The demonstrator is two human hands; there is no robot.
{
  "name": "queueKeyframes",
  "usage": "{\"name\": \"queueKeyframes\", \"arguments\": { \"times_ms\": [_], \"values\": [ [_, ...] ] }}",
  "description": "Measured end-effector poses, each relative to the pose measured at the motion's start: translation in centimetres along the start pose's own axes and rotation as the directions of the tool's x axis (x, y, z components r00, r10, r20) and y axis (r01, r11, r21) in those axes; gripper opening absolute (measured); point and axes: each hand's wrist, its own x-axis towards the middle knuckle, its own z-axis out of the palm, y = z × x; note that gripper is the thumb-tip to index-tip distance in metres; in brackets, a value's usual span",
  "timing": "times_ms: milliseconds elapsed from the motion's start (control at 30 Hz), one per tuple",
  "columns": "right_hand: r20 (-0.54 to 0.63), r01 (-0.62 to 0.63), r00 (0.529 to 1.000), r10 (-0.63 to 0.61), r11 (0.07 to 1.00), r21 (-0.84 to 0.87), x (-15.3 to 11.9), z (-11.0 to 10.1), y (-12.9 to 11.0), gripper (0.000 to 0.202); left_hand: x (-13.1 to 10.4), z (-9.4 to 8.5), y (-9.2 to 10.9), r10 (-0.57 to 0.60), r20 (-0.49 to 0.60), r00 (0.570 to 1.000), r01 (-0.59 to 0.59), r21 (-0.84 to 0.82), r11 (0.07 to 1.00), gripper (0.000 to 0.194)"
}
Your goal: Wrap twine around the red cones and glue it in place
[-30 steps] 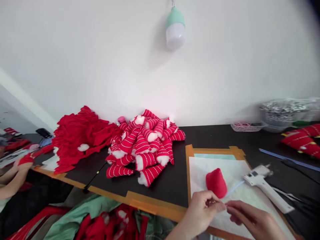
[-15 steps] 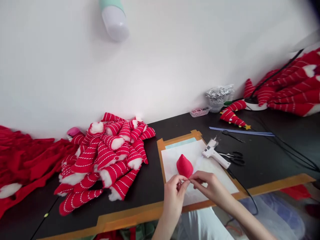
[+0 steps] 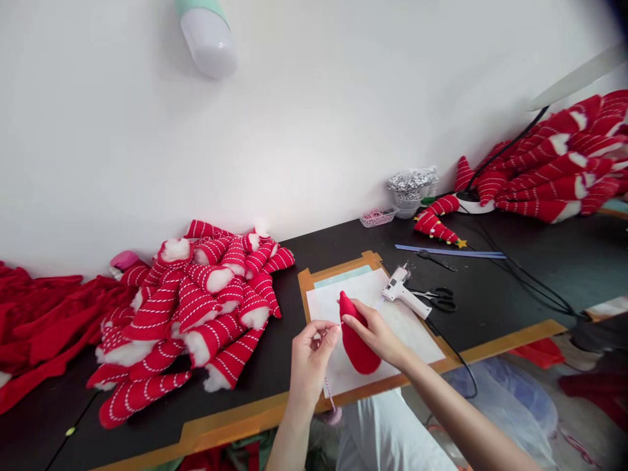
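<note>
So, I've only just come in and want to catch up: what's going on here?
A person's right hand holds a red cone over a white sheet. Beside it, the left hand seems to pinch a thin cord, which hangs below that hand. The glue gun lies on the table side of the sheet, its nose over the paper, with scissors nearby. Striped cones are heaped leftward.

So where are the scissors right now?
In the head view, the black-handled scissors lie right of centre on the dark table, just right of the white glue gun and on the near side of the blue strips.
</note>
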Motion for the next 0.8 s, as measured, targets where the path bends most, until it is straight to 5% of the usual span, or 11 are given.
{"name": "queueKeyframes", "arguments": {
  "times_ms": [233, 800],
  "values": [
    [0.123, -0.037, 0.992, 0.02, 0.99, 0.136, -3.5, -0.3, -4.0, 0.04, 0.4, -0.2, 2.1, -0.128, 0.106, 0.986, 0.153, -0.283, 0.947, 0.038],
    [0.141, -0.07, 0.989, 0.045, 0.981, 0.179, -4.5, -1.0, -4.4, 0.04, 0.4, 1.2, 1.9, -0.162, 0.148, 0.976, 0.204, -0.347, 0.915, 0.046]
  ]
}}
